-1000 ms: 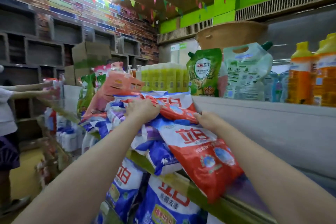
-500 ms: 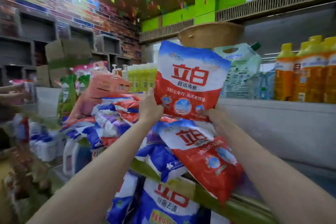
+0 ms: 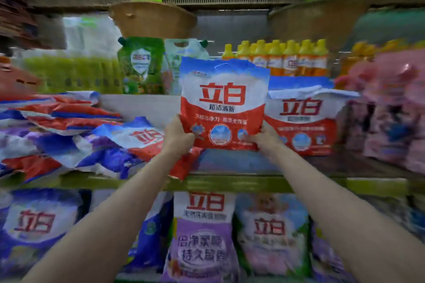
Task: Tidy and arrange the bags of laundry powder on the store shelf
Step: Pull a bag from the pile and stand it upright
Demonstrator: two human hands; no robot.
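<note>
Two hands are holding one red-and-white bag of laundry powder [image 3: 224, 103] upright above the middle shelf [image 3: 230, 182]; the left hand [image 3: 178, 136] is gripping its lower left corner with the thumb curled over the front, and the right hand [image 3: 264, 136] is gripping the lower right corner the same way; the bag is hanging just beside a matching upright bag [image 3: 303, 122] standing on the shelf to its right; a heap of red, blue and purple bags [image 3: 69, 133] is lying flat and slumped on the left of the same shelf; pink bags [image 3: 391, 110] are sitting at the far right, too blurred to read; orange bottles [image 3: 287, 57] and green pouches [image 3: 141, 64] are standing behind, partly hidden by the held bag; purple and blue bags [image 3: 202, 236] are filling the shelf below, cut off at the bottom edge; both sides of the view are smearing with blur.
</note>
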